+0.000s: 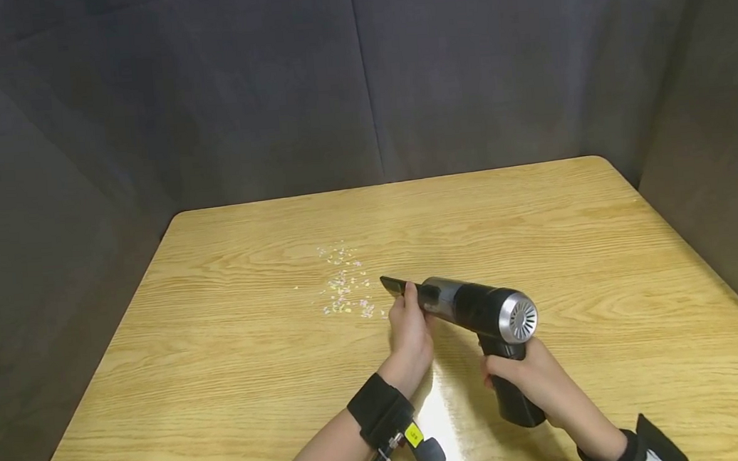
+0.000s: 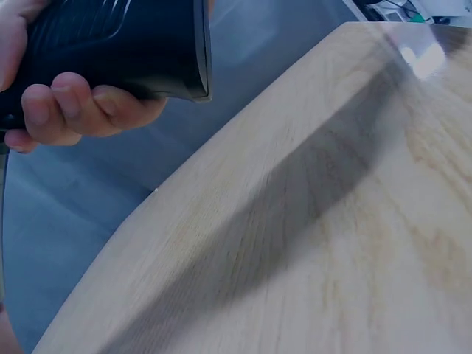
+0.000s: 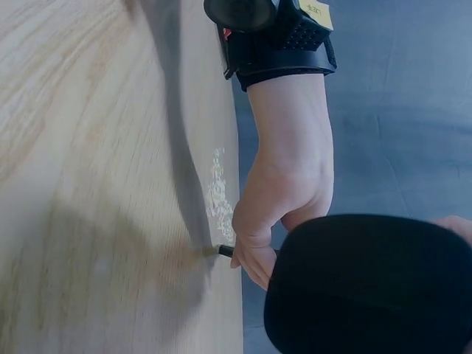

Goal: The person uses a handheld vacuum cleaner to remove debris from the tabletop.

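Observation:
A black handheld vacuum cleaner (image 1: 480,305) with a clear chamber and a silver vented end is held above the table, its flat nozzle (image 1: 393,284) pointing left. My right hand (image 1: 536,376) grips its handle; the left wrist view shows that hand's fingers (image 2: 74,107) curled round the black grip. Up front, my left hand (image 1: 410,335) holds the nozzle, thumb on top. Small pale and coloured paper bits (image 1: 339,284) lie scattered just left of the nozzle tip. In the right wrist view the handle's base (image 3: 369,287) hides part of the left hand (image 3: 284,184).
The wood-grain table (image 1: 224,362) has rounded far corners. Dark grey cloth (image 1: 269,94) hangs behind it and along both sides. A black strap (image 1: 381,409) with a small camera and a green cable is on the left wrist; another strap (image 1: 631,451) is on the right.

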The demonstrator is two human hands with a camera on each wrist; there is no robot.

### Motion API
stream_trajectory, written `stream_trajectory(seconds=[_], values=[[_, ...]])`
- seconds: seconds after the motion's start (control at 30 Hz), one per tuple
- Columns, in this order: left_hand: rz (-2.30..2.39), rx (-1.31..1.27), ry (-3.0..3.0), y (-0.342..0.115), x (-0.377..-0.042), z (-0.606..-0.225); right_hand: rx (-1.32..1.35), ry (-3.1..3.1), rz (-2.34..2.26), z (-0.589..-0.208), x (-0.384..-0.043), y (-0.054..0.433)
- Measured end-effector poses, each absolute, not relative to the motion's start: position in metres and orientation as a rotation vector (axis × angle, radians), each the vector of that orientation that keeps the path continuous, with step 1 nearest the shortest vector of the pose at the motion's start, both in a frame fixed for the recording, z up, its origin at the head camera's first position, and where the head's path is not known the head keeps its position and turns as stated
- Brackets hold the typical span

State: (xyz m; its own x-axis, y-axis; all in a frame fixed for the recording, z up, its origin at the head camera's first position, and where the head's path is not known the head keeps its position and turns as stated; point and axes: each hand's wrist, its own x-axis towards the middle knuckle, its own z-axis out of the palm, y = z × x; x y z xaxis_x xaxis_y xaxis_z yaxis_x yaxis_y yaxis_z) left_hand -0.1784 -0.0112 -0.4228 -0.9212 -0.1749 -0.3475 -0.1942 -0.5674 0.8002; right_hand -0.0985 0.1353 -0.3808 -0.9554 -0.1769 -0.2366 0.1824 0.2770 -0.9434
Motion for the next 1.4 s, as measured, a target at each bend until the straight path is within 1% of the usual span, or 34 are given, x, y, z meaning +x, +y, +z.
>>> stream_trajectory(seconds=[0.27, 0.53, 0.87, 1.23, 1.4], values=[[2.728, -0.607, 1.469, -0.013, -0.173, -0.423, -0.030, 2.231, -1.749, -0.382, -0.095, 0.135], [2.715, -0.627, 1.427, -0.009, -0.163, -0.422, 0.002, 2.225, -1.711, -0.380, -0.087, 0.145], [2.652, -0.587, 1.398, -0.006, -0.145, -0.417, -0.108, 2.138, -1.680, -0.380, -0.082, 0.168], [2.666, -0.552, 1.377, -0.007, -0.134, -0.416, -0.187, 2.123, -1.673, -0.381, -0.076, 0.174], [2.673, -0.557, 1.363, -0.009, -0.132, -0.417, -0.145, 2.113, -1.684, -0.382, -0.073, 0.172]])
